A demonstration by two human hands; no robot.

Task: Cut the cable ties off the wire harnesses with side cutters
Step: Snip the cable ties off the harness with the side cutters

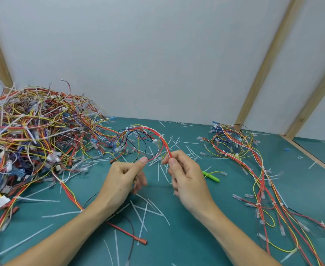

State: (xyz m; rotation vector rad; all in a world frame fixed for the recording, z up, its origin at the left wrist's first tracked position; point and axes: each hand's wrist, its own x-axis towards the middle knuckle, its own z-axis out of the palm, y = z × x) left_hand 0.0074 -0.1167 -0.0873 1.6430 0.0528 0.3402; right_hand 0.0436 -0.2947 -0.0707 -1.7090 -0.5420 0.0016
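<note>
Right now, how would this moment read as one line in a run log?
left hand: pinching harness | right hand: pinching same harness | green cutters: lying on table, unheld | ties on harness: uncut

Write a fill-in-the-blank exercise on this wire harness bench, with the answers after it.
1. Both hands hold one wire harness; the right hand pinches its ____ bundle of wires.
2. The big tangled pile of harnesses lies on the ____ side of the table.
3. The green-handled tool lies on the mat, in ____ hand.
4. The cut cable ties strewn over the mat are ____ in colour.

Answers: red; left; neither; white
</note>
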